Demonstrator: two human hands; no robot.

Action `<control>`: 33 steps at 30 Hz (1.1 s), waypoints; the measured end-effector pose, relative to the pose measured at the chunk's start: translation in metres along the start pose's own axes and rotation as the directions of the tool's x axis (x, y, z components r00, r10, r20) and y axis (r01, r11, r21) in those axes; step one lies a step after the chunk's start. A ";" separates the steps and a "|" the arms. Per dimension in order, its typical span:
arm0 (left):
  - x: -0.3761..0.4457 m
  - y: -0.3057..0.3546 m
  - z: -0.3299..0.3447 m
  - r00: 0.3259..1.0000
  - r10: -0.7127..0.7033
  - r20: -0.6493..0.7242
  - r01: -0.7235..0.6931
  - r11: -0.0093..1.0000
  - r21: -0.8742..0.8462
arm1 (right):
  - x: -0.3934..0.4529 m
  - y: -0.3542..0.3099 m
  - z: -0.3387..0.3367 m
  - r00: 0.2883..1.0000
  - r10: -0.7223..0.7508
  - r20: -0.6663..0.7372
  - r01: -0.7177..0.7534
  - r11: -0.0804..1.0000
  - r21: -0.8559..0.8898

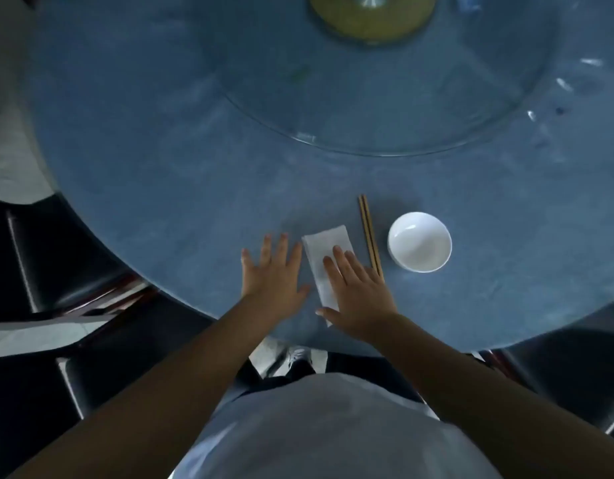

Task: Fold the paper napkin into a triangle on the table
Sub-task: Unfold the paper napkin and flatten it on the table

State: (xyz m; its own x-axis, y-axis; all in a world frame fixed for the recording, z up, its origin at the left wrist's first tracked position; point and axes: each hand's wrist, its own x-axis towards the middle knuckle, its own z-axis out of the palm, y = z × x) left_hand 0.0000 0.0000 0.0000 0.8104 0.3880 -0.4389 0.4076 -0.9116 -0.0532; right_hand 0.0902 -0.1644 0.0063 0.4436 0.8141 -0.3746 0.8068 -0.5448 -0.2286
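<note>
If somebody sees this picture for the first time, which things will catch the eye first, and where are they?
The white napkin, a long rectangle near the table's close edge, stands out most; the right hand lies flat on it, and the left hand rests flat beside it. To its right lie chopsticks, then an empty white bowl.

Blue table: napkin, chopsticks, bowl.

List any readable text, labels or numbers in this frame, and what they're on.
None readable.
Napkin: plain white, no print.
Bowl: plain white, no mark.
Chopsticks: no visible lettering.
Blue table and glass turntable: only glare and smudges, no text.
</note>
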 end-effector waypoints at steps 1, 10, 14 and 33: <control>0.002 0.001 0.002 1.000 -0.004 0.018 0.004 1.000 0.003 | 0.002 0.000 0.003 1.000 0.002 -0.014 -0.002 1.000 0.007; 0.009 0.008 0.020 0.999 0.004 -0.033 -0.008 0.991 -0.133 | 0.004 0.001 0.012 0.987 -0.007 -0.162 0.011 1.000 0.021; 0.010 0.006 0.026 0.999 -0.007 -0.044 -0.001 0.987 -0.162 | 0.007 0.005 0.017 0.988 0.000 -0.155 0.008 0.999 0.050; 0.010 0.007 0.026 0.995 -0.052 -0.088 0.021 0.947 -0.320 | 0.002 0.013 -0.013 0.879 0.476 0.044 -0.330 0.539 0.775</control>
State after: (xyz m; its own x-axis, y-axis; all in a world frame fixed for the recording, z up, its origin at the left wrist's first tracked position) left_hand 0.0000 -0.0058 -0.0276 0.8218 0.4453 -0.3554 0.5381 -0.8116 0.2274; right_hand 0.1065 -0.1673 0.0141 0.7564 0.4474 -0.4771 -0.0145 -0.7177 -0.6962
